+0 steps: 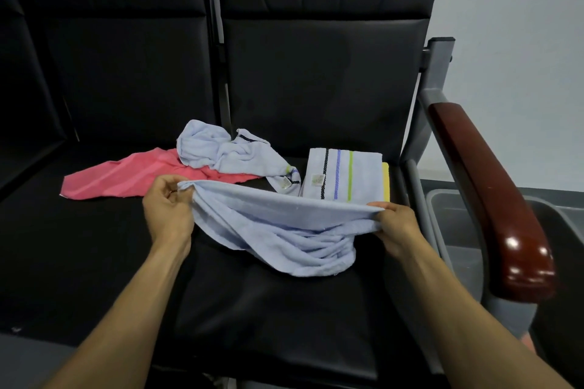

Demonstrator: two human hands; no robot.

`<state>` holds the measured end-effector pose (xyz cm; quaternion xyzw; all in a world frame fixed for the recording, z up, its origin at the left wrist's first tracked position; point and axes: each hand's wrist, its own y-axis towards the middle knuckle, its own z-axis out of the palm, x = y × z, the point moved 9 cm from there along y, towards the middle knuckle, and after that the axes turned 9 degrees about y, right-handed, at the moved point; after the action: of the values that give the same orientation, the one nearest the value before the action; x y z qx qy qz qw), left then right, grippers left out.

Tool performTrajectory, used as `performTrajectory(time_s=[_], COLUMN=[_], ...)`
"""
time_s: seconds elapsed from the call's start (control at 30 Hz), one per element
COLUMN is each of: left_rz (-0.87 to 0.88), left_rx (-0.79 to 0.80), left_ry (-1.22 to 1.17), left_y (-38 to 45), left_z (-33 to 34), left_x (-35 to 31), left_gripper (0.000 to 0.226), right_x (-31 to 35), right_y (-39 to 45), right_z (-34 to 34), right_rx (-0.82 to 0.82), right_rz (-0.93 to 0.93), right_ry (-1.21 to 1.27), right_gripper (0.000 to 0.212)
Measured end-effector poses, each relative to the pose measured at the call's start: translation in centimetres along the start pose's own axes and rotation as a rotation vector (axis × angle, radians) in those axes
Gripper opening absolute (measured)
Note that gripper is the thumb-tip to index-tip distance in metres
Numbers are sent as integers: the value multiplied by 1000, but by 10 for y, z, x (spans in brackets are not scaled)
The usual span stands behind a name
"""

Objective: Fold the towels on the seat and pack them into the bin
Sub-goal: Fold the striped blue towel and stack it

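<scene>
Both hands, left hand (167, 211) and right hand (396, 227), are pinched onto a light blue towel (284, 230) held stretched over the bench (284, 309) seat's front edge.

Just right of the right hand's fingers (384, 206) there's a glossy reddish-brown wooden armrest (493, 199), light glinting off its near end. It sits on a grey metal frame (437, 57) that climbs up beyond it. Plain white wall (521, 9) further back. Left of the left hand's fingers (172, 181), a neighbouring black chair (94, 73).
</scene>
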<state>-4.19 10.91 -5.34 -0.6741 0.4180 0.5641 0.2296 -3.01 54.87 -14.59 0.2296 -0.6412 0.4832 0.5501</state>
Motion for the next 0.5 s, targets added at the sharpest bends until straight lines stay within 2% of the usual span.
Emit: performTrajectory(time_s=[0.1, 0.23, 0.3, 0.33, 0.43, 0.5], left_rz=[-12, -48, -67, -79, -83, -80], left_rx=[-38, -164, -211, -232, -264, -267], left_ry=[10, 18, -3, -4, 1, 5], left_y=[-1, -1, 1, 2, 5, 5], left_z=[-2, -15, -21, -25, -30, -31], left_x=[3, 6, 11, 13, 16, 16], left_gripper=[20, 21, 22, 22, 19, 18], right_x=[5, 39, 41, 38, 7, -4], right_y=[-3, -16, -16, -13, -3, -7], right_z=[7, 5, -3, -9, -21, -16], right_rx=[54, 1, -71, -91, -73, -36], right_rz=[-43, -422, -474, -418, -47, 100], right_ry=[-70, -656, -709, -613, 0, 230], right_gripper=[39, 28, 24, 21, 15, 24])
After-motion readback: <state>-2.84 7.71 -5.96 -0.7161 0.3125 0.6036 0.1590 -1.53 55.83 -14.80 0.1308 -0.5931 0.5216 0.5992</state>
